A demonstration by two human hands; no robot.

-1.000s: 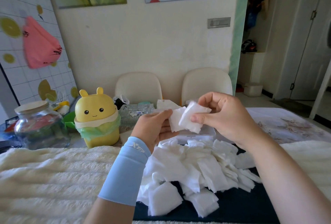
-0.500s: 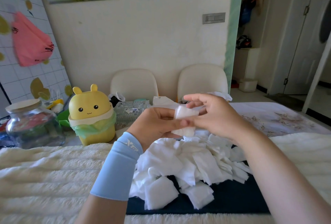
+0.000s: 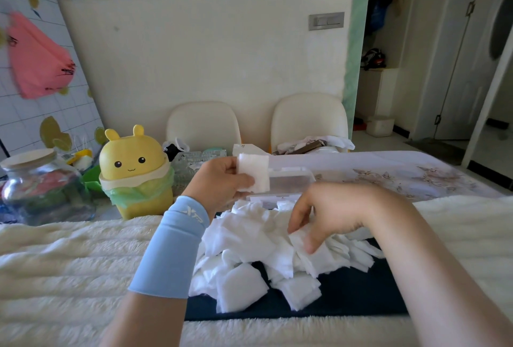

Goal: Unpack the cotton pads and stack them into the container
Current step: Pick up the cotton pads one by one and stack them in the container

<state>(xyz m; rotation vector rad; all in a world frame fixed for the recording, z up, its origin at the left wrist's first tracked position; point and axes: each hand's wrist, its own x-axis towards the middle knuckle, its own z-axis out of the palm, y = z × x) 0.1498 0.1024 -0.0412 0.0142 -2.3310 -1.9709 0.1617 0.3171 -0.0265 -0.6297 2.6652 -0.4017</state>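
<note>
A loose heap of white cotton pads [image 3: 249, 246] lies on a dark blue cloth [image 3: 347, 294] in front of me. My left hand [image 3: 219, 185] is raised above the heap and pinches a small stack of cotton pads [image 3: 254, 172] upright between thumb and fingers. My right hand [image 3: 327, 213] has come down onto the right side of the heap, its fingers curled around a pad there. Behind the heap stands a clear plastic container [image 3: 291, 180], partly hidden by the stack and my hands.
A yellow bunny-shaped bin [image 3: 134, 171] with a green liner stands at the left, a glass jar [image 3: 41, 185] beyond it. A fluffy cream blanket [image 3: 69, 269] covers the near surface. Two cream chairs [image 3: 308, 119] and clutter sit at the table's far edge.
My right hand let go of the stack held by my left hand and dropped down to the heap, where it takes hold of a pad. The left hand keeps the stack raised.
</note>
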